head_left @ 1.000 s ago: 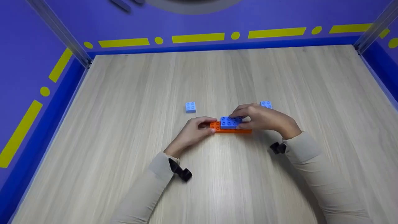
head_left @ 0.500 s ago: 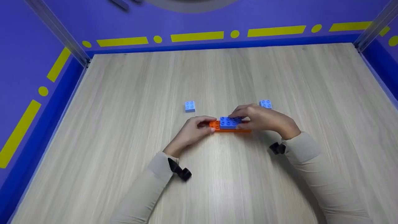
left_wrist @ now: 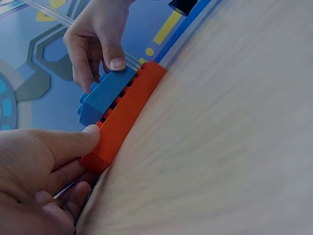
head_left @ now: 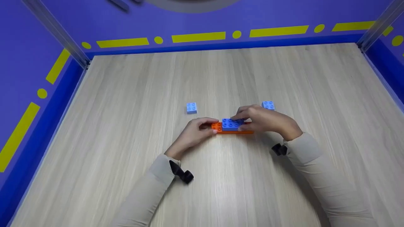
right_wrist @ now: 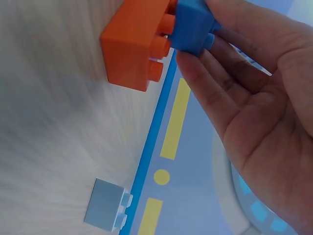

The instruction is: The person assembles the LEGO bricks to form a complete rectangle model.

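Note:
A long orange toy brick (head_left: 233,132) lies on the table, its studs facing up. My left hand (head_left: 197,132) pinches its left end between thumb and fingers. Over the orange brick's middle is a blue toy brick (head_left: 230,125), which my right hand (head_left: 265,119) grips by its right part. In the left wrist view the blue brick (left_wrist: 107,95) sits close over the orange studs, slightly tilted to them, with a thin gap showing. Bare orange studs (right_wrist: 155,71) show at the right end in the right wrist view.
Two light blue square bricks stand farther back: one light blue brick (head_left: 191,108) to the left, the other light blue brick (head_left: 268,105) just behind my right hand. Blue-purple walls (head_left: 202,23) with yellow marks border the wooden table (head_left: 142,94).
Both hands keep their holds, and the blue brick stays over the orange one. The whole scene shifts slightly left in the head view.

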The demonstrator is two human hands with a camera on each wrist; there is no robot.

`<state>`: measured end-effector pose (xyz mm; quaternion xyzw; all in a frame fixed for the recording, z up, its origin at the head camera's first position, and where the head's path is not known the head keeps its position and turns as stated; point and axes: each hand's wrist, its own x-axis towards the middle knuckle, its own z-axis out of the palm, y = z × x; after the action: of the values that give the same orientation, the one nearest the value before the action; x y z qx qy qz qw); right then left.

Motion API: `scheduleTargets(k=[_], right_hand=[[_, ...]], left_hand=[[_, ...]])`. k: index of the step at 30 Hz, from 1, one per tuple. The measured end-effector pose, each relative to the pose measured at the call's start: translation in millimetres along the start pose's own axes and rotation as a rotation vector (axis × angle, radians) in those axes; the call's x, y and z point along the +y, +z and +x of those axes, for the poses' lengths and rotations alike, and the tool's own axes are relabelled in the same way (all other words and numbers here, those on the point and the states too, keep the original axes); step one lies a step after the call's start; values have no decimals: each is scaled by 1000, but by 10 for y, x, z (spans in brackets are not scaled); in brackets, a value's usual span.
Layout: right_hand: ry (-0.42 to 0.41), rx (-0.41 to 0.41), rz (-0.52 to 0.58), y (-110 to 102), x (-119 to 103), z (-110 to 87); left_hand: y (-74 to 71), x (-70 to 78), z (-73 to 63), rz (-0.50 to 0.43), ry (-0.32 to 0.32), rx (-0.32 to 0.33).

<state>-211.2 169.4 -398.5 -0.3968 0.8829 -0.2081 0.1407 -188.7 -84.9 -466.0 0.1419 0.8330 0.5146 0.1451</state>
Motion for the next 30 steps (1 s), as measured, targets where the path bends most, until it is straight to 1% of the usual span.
scheduleTargets(k=[5,10,17,22,30], right_hand=[[18,-14,25,-11,-18,29],[23,-13,58,-18,-19,41],[36,-21,59,-27,-40,64],[43,-17,61,-28,-56,73],[51,-13,77,-8,-53,76]], left_hand=[[-8,10,-8,3,-14,-5],[-5,6,-4,5,-13,-11],[-9,6,-1,-7,-4,-1],[-14,13,-1,-23,2,-6],[-7,-5,1,-11,5,-4]])
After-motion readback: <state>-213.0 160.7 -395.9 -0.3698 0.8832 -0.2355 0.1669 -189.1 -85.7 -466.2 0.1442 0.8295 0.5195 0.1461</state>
